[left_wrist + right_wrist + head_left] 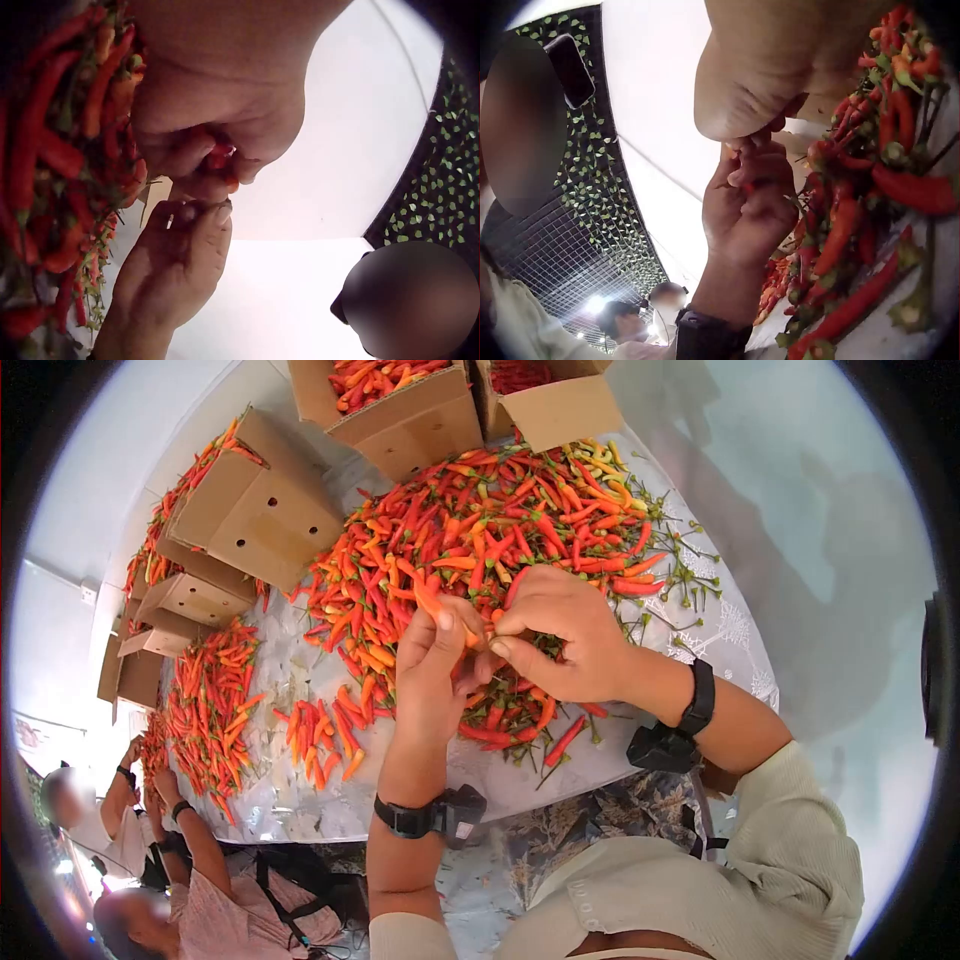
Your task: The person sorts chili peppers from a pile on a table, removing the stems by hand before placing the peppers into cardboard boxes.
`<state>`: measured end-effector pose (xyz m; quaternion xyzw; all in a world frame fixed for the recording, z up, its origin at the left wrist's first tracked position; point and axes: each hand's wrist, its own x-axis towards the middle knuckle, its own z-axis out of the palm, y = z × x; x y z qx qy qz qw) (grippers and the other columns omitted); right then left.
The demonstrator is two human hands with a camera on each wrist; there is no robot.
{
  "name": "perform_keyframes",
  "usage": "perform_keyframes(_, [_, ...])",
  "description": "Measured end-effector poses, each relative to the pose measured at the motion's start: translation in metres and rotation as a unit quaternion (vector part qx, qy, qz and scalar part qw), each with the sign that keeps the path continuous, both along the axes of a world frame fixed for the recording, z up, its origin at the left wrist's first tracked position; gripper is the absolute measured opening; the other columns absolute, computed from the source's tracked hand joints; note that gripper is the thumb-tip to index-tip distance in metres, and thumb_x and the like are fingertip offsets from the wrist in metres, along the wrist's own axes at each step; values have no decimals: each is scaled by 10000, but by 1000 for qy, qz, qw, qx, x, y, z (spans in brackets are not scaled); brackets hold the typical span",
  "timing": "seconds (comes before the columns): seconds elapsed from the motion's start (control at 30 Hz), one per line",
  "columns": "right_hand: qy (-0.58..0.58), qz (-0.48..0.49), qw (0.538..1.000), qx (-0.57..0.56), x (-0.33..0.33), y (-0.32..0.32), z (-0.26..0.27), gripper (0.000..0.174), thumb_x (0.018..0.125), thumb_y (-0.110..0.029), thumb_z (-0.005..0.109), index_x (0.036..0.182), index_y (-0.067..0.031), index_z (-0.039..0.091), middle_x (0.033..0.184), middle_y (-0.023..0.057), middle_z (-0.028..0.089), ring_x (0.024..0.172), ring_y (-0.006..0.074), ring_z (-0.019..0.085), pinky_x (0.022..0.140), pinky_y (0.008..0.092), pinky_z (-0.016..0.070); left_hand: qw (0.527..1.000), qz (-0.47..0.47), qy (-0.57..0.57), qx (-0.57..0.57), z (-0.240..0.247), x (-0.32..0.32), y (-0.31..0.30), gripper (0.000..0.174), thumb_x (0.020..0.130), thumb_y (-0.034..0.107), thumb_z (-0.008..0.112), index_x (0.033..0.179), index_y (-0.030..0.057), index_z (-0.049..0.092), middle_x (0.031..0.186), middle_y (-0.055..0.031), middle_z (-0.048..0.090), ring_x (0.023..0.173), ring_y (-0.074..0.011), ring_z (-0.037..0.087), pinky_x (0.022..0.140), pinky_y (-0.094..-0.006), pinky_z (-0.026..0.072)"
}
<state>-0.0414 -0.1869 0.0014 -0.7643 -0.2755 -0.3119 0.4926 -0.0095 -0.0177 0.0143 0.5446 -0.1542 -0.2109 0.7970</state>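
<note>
Over the big heap of red and orange chili peppers [400, 530], both hands meet. The left hand [430, 665] holds orange-red peppers, one pinched under its thumb and pointing up and away. In the left wrist view, a red pepper [220, 154] shows inside the curled fingers of the left hand [217, 112]. Thumb and forefinger of the right hand [565, 630] are pinched together at the end of a pepper beside the left fingers; the stem between them is too small to make out.
Cardboard boxes [260, 510] of peppers stand at the back and left. A smaller pepper pile [215, 710] lies left, loose green stems [690, 575] right, on a patterned white tablecloth [735, 630]. Two people work at the far left; one wears a pink top [240, 910].
</note>
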Motion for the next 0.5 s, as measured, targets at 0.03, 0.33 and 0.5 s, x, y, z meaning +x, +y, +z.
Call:
perform_keyframes(0.03, [-3,-18,1000,-11,-2,-1,3,115,691,-53,673,685,-69,560,638,61,525,620,257,494,611,358,395,999,28,-14,1,-2,1,1,288,969,326,469,848,66,475,769,-22,475,551,-82,440,416,-179,287])
perform_keyframes(0.33, [0,-193,980,-54,10,-6,5,237,622,-29,641,842,-68,565,749,77,554,708,274,524,656,381,410,994,106,13,-33,-3,10,7,127,946,196,504,921,71,507,732,-34,533,525,-89,484,383,-176,260])
perform_keyframes(0.5, [13,-204,968,-143,26,-11,-9,355,730,-29,609,1080,-83,585,776,97,543,737,290,520,682,390,425,992,115,22,-50,-1,7,3,100,913,144,563,961,78,505,732,-40,565,511,-87,512,364,-183,271])
